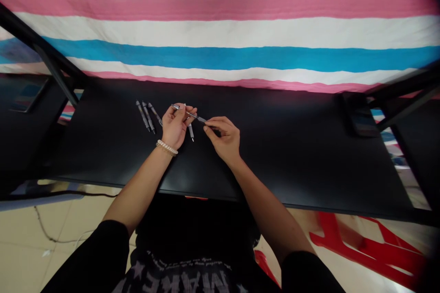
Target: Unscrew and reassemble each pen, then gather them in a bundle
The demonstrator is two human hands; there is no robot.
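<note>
Over the black table, my left hand is closed on a slim pen, palm partly turned up, with the pen's clear, shiny end showing past the thumb. My right hand pinches the other, greyish end between thumb and fingertips. The stretch between the hands looks thin; whether the pen is in one piece I cannot tell. Below the hands, a white pen lies on the table, its upper part hidden by my left fingers. Left of my left hand lie three grey pens, the nearest partly hidden by that hand.
A black table spans the view. On its right side lies a dark phone-like object. Behind hangs a pink, white and blue striped cloth. Black frame bars slant at both sides. Red plastic stools stand below right.
</note>
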